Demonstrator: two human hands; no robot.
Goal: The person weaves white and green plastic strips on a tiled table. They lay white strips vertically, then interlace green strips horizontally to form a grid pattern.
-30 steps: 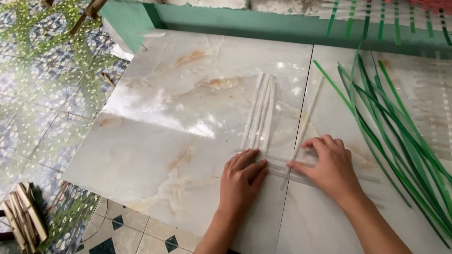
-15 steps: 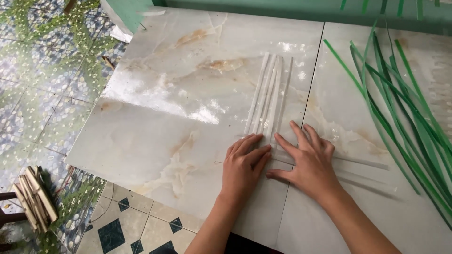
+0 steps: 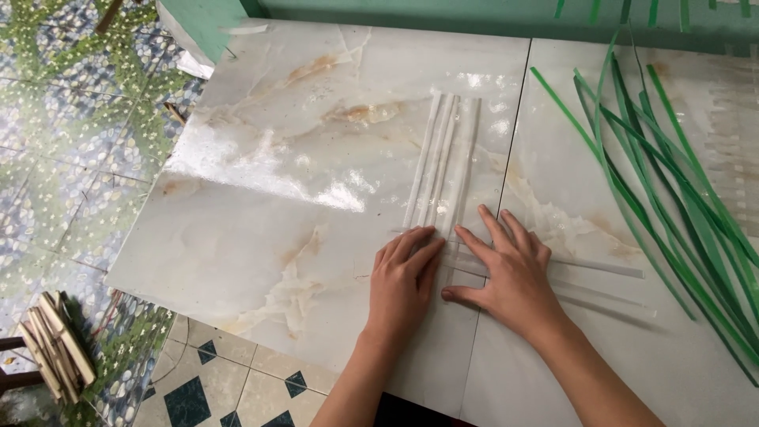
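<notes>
While flat, both hands (image 3: 403,277) (image 3: 510,273) press white strips (image 3: 443,158) | grip: open, holding nothing

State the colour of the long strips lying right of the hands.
Green strips, clearest in the head view.

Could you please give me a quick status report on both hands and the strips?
Left hand and right hand flat on crossing pale strips. Green strips lie apart, right.

Glossy marble-look tile bench (image 3: 261,198); smooth, matt pale strips (image 3: 443,158) at 12 o'clock; shiny green strips (image 3: 672,198) at 3; rough wooden sticks (image 3: 55,344) at 8.
</notes>
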